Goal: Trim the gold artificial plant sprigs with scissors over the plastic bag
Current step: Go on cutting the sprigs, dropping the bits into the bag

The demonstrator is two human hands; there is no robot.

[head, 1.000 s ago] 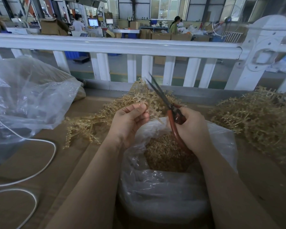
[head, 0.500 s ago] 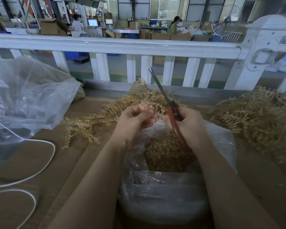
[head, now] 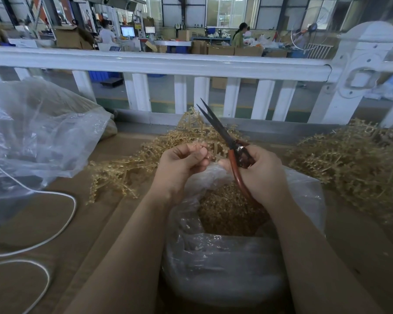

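One gold sprig, light and springy, sits pinched in the left hand above the plastic bag; grip its stem. The right hand clasps slightly parted scissors.

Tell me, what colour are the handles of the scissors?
Reddish-brown, glossy handles on the dark-bladed metal scissors, held in the right hand; seen in the head view.

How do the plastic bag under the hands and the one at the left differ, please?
The plastic bag under the hands stands open and holds gold trimmings; the plastic bag at the left lies crumpled on its side, its contents unclear. The first sits close in front of the person, the second further off. Both are clear plastic.
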